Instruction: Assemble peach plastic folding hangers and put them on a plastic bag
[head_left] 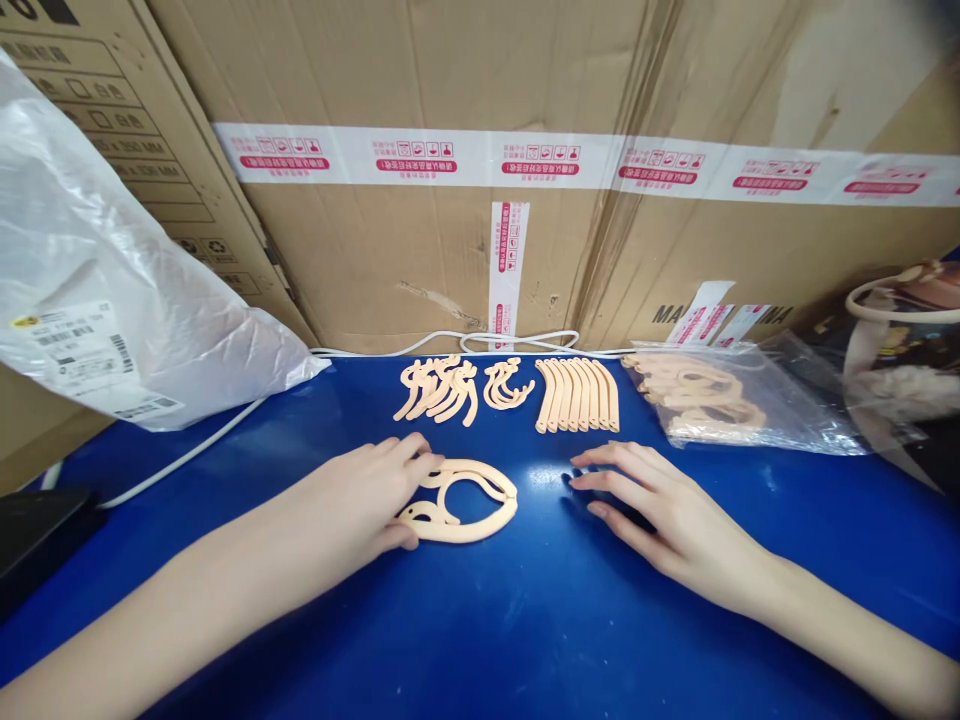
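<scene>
The left hand (pixel 379 490) is covering one end of the tan hanger (pixel 480 527). The left edge is cutting off the white bag (pixel 135 270) and a black thing (pixel 37 545). Far right, a dark heap (pixel 904 345) is looking blurry.

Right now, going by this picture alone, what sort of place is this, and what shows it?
Probably a packing or assembly workspace: matching curved pieces lie in a row, a clear bag holds similar-coloured parts, and a large taped cardboard box stands behind.
</scene>
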